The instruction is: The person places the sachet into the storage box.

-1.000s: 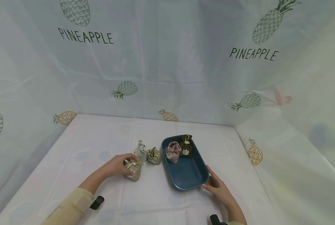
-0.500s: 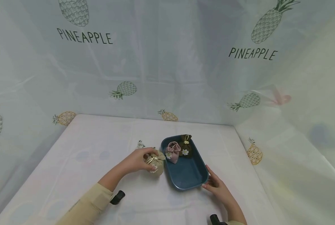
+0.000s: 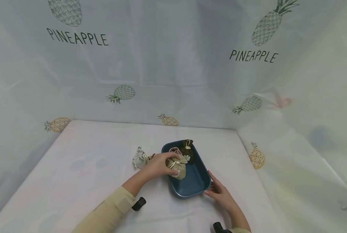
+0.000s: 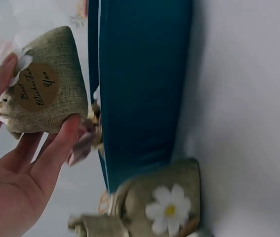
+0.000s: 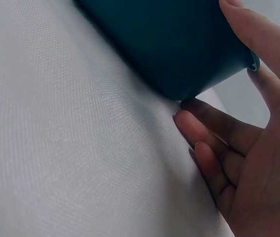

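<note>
So the biggest thing here is the white cloth-covered surface (image 3: 83, 181) with the pineapple-print sheet (image 3: 173, 64) hung behind it; sitting on it right of centre is the dark teal tray (image 3: 204, 181), long axis running away from the person and slightly leftward.

Right hand (image 3: 220, 194) is flat against the tray's near right corner, fingers (image 5: 214, 138) pretty much straight and just pressed along the wall, steadying it, not wrapped round anything.

Left hand (image 3: 159, 164) is the one doing the carrying; its fingers are curled round a tan burlap pouch (image 3: 177, 166), thumb (image 4: 63, 143) on one side and the rest on the other. The wrist view shows a round "Best Wishes For You" sticker (image 4: 37, 87) on it. The pouch hangs over the tray's left half, off the floor as far as I can tell, its gold-tied neck pointing back toward the palm and its bottom toward the tray's near right. The bare floor of the tray lies just below and to the right of the fingers, so the left hand is clearly the nearer one to it.

Already at the tray's far end: a pink pouch (image 3: 173, 150) and a dark brown pouch (image 3: 188, 149) with a daisy, touching each other; outside, just left of the tray, a pale grey pouch (image 3: 139, 158) lies on the cloth.
</note>
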The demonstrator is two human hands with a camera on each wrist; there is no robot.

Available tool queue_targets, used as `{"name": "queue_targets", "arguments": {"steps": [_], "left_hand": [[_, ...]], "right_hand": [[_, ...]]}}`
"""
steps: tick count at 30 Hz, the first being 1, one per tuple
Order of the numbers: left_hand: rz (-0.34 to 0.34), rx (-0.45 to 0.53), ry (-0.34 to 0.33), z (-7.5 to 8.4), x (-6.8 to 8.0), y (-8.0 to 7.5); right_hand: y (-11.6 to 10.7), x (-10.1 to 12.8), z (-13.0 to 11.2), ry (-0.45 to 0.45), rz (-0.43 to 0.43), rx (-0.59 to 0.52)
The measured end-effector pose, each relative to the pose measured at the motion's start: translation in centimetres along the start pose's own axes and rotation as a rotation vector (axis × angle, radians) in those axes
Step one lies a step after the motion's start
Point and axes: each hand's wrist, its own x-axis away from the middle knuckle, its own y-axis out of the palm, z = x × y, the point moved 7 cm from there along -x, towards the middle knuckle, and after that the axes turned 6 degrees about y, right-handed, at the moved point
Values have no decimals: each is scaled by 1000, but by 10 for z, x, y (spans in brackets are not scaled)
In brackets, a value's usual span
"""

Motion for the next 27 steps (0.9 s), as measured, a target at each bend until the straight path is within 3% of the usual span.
{"name": "queue_targets", "arguments": {"steps": [15, 27], "left_hand": [[-42, -35, 20, 2, -46, 43], [-110, -82, 21, -5, -61, 67]], "right_hand": [[0, -1, 2, -27, -20, -4], [1, 0, 3, -54, -32, 4]]}}
